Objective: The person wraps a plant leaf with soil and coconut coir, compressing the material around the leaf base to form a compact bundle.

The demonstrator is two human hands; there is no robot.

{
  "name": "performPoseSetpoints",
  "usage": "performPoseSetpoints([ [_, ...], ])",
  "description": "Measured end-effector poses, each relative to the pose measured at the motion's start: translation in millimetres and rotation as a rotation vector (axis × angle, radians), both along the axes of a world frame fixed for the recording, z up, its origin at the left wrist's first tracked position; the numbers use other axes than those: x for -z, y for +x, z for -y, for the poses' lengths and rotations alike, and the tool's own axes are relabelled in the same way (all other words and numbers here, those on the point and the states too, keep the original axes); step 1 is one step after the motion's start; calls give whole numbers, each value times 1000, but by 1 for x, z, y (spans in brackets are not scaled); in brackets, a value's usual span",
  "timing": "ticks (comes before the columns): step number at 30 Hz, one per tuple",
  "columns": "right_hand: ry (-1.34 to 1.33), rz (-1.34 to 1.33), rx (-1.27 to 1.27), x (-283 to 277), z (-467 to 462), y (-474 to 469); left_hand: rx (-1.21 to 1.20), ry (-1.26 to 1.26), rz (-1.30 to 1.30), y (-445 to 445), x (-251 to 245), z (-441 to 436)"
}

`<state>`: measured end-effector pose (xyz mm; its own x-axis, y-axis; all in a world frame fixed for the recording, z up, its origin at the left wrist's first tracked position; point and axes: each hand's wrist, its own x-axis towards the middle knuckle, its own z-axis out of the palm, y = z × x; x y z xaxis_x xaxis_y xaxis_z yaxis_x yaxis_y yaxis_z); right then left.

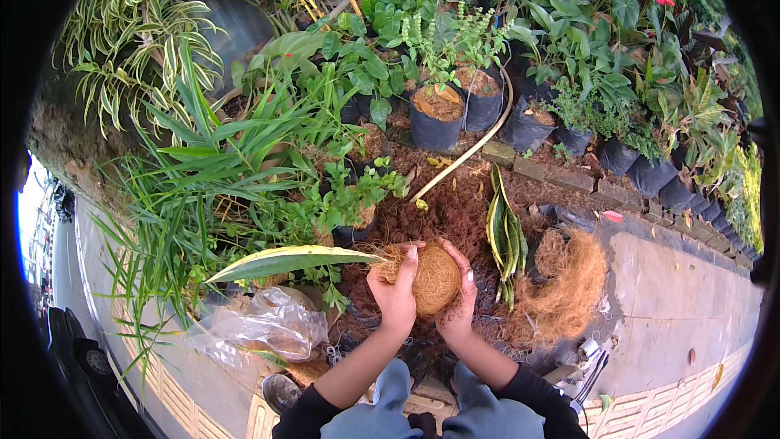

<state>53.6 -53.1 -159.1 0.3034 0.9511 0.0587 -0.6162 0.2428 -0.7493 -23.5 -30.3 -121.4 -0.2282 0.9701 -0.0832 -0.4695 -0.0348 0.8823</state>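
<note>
Between both palms I hold a round ball wrapped in coconut fibre (436, 280). One variegated snake plant leaf (292, 261) sticks out of its left side. My left hand (395, 289) presses the ball's left side near the base of the leaf, thumb on top. My right hand (460, 292), specked with brown soil, cups the right side. Loose brown coco peat (432, 216) lies beyond the ball. More snake plant leaves (507, 225) lie right of my hands, and a heap of loose coconut fibre (570, 292) is farther right.
A clear plastic bag (274, 323) lies at the left, with a metal cup (281, 392) nearer me. Tools (588, 372) lie at the lower right. Potted plants in black bags (436, 125) stand beyond a brick edging (570, 180). A pale hose or stick (466, 155) reaches into the peat.
</note>
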Motion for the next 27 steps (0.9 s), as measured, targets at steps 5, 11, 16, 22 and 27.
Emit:
performPoseSetpoints([
  [5, -214, -253, -82, -8, -4, 5, 307, 343, -255, -11, -8, -13],
  [11, -338, -309, -283, -28, -10, 19, 405, 375, -163, -17, -2, -18],
  [16, -46, -53, -6, -17, -4, 6, 24, 133, -100, -2, -1, 0],
  [22, -92, -7, -10, -14, -3, 14, 312, 332, -164, -5, -9, -9],
  [27, -124, -132, -131, -24, -10, 22, 360, 399, -151, -10, -9, -17],
])
